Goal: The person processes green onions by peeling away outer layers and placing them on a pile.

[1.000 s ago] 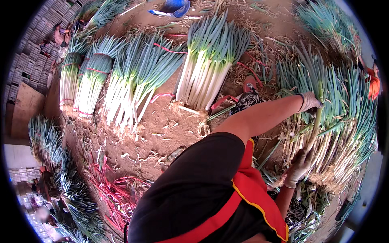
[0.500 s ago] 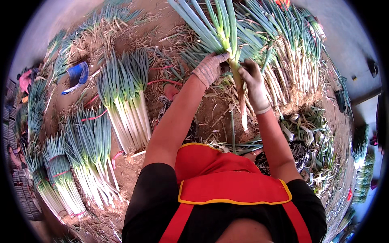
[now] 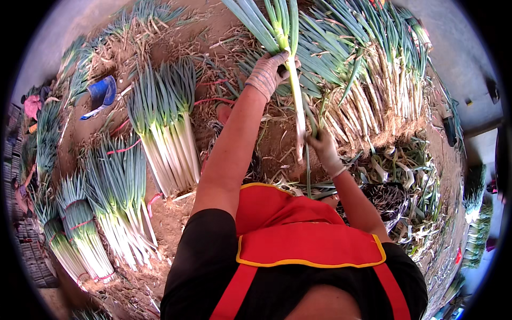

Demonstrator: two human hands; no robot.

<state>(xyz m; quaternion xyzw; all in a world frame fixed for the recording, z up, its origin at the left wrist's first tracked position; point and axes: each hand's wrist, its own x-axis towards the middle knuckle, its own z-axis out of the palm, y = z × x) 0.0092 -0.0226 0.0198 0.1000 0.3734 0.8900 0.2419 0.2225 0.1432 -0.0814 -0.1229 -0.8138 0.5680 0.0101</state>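
A single green onion (image 3: 295,90) stands nearly upright in the upper middle of the frame, its leaf tips cut off by the top edge; the gloved left hand (image 3: 268,73) has its fingers clamped round the stalk where white turns green, while the gloved right hand (image 3: 322,151) closes on the lower white end, whose roots are hard to make out behind the fingers. To the right lies a loose heap of onions (image 3: 373,101), its far side lost in the fisheye rim. At left, tied bundles (image 3: 165,138) lie on the dirt, beside a blue object (image 3: 101,93) too small to identify.
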